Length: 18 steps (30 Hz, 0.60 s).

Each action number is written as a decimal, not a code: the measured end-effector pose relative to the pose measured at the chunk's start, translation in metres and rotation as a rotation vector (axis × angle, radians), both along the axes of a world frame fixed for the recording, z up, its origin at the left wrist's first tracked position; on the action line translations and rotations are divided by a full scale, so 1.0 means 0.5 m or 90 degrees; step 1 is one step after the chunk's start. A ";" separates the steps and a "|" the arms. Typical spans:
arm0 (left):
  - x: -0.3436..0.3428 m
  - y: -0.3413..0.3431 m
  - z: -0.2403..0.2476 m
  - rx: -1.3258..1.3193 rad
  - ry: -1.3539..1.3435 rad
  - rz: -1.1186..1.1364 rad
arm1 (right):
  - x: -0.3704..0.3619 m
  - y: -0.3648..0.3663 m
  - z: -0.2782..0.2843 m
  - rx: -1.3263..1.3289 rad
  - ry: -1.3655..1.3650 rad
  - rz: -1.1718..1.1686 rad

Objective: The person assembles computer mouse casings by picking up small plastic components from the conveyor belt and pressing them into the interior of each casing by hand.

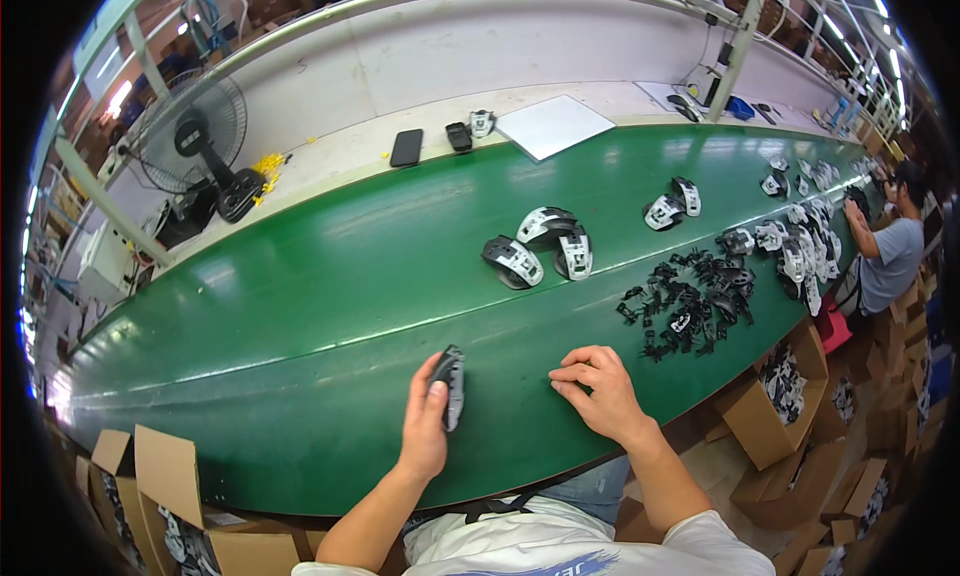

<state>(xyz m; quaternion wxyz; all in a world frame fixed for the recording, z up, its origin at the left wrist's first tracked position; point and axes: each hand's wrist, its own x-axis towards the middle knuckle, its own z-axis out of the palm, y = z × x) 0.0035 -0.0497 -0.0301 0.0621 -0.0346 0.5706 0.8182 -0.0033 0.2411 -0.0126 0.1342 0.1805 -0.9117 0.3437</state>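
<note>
My left hand (424,421) is closed around a curved black-and-grey plastic shell (453,388), held upright on its edge above the green work surface (330,396). To the right of it, my right hand (597,387) has its thumb and fingertips pinched together. Whatever may be between those fingertips is too small or hidden to make out. A loose pile of small black plastic clips (700,301) lies just beyond my right hand. Farther off, three white-and-black curved shells (547,223) sit in a cluster, and two more shells (664,212) rest to their right.
Many more shells (795,251) are heaped on the right, near a seated co-worker (895,246). Open cardboard boxes of parts stand below the edge at left (168,473) and right (750,416). A fan (190,136), a phone (407,148) and a white board (555,126) occupy the far ledge.
</note>
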 end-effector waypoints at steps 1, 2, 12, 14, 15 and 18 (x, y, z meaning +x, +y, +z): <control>-0.001 0.015 -0.002 0.026 0.010 -0.012 | 0.006 -0.020 0.006 -0.095 -0.021 -0.002; -0.009 0.034 -0.001 0.026 0.001 -0.004 | 0.014 -0.041 0.012 -0.190 -0.047 -0.007; -0.036 0.087 0.090 0.367 -0.010 -0.157 | 0.034 -0.123 0.082 -0.475 -0.006 0.038; -0.008 0.085 0.107 0.370 -0.031 -0.162 | 0.028 -0.127 0.098 -0.422 0.068 0.026; 0.000 0.085 0.114 0.370 -0.035 -0.167 | 0.022 -0.127 0.108 -0.340 0.124 0.042; 0.019 0.073 0.111 0.379 -0.028 -0.155 | 0.024 -0.111 0.130 -0.145 0.157 0.177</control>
